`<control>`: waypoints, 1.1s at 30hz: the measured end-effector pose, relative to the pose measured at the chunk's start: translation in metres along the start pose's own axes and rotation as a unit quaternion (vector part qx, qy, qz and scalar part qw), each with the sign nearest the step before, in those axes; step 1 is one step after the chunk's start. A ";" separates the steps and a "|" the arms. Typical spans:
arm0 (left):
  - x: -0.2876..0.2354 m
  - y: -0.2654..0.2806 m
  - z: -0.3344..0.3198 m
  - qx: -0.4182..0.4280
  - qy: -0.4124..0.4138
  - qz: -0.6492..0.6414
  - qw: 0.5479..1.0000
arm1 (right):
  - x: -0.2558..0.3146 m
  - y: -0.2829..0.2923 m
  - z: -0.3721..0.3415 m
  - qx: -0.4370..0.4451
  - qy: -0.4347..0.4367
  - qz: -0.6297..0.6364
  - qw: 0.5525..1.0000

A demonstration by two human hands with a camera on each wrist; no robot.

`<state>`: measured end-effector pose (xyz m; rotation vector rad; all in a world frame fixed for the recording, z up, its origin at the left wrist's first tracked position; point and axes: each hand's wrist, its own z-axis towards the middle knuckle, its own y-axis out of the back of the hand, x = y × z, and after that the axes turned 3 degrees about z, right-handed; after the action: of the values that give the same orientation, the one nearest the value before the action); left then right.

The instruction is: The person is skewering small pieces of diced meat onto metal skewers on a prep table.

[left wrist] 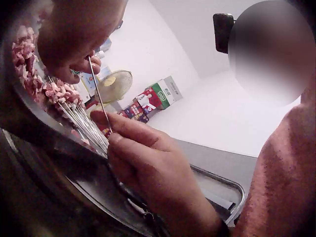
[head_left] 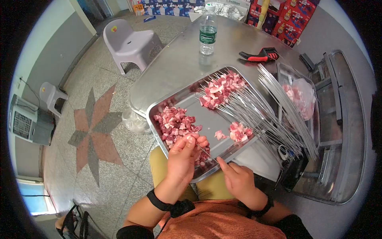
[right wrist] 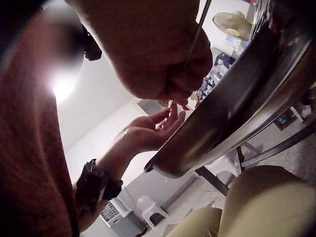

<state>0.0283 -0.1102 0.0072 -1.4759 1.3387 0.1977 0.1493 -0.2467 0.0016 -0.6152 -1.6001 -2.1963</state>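
Note:
A steel tray [head_left: 153,115] holds a heap of raw meat chunks [head_left: 175,121] at its left, a pile of threaded skewers [head_left: 223,89] at the back and a few chunks [head_left: 240,132] at the right. Over the tray's near left part, the left hand [head_left: 181,159] is raised with curled fingers at one end of a thin metal skewer [left wrist: 101,98]. The right hand [head_left: 240,181] pinches the skewer's other end between thumb and forefinger, just outside the near rim. Whether meat sits in the left fingers is hidden.
Bare metal skewers [head_left: 292,115] lie across the tray's right side. Behind stand a water bottle [head_left: 207,36] and a red-black tool [head_left: 260,55] on the metal table [head_left: 175,59]. A bag of meat [head_left: 300,97] lies in another tray at the right. A plastic chair [head_left: 129,42] stands at the left.

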 end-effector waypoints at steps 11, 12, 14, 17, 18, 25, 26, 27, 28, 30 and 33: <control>0.006 -0.009 -0.008 -0.028 0.003 -0.043 0.999 | 0.006 -0.013 -0.004 -0.023 -0.005 -0.032 0.999; 0.005 -0.006 -0.007 -0.017 -0.004 -0.080 0.997 | 0.008 -0.010 -0.004 -0.023 -0.004 -0.032 0.999; 0.002 -0.002 -0.005 -0.006 -0.010 -0.117 0.993 | 0.011 -0.003 -0.004 -0.023 -0.038 -0.028 0.999; -0.006 0.006 -0.001 0.033 0.014 -0.114 0.993 | 0.002 0.002 -0.007 -0.010 -0.048 -0.028 0.998; -0.009 0.007 -0.001 0.048 -0.015 -0.039 0.998 | -0.003 0.005 -0.008 -0.009 -0.050 -0.028 0.998; -0.014 0.022 0.018 0.127 -0.298 0.616 0.718 | -0.018 0.016 -0.006 -0.048 -0.047 -0.004 0.998; -0.014 0.020 0.020 0.142 -0.339 0.644 0.671 | -0.018 0.016 -0.006 -0.047 -0.046 0.007 0.998; -0.013 0.018 0.023 0.156 -0.378 0.669 0.620 | -0.020 0.015 -0.007 -0.048 -0.047 0.007 0.998; -0.012 0.016 0.025 0.157 -0.377 0.670 0.620 | -0.023 0.011 -0.008 -0.053 -0.046 0.002 0.998; -0.008 0.012 0.031 0.156 -0.370 0.731 0.552 | -0.025 0.009 -0.009 -0.058 -0.045 -0.002 0.997; 0.002 0.010 0.041 0.148 -0.348 0.798 0.469 | -0.029 0.012 -0.008 -0.043 -0.052 0.007 0.998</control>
<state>0.0417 -0.0782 -0.0160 0.6527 1.4284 1.4736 0.1786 -0.2570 -0.0067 -0.7761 -1.5512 -2.2665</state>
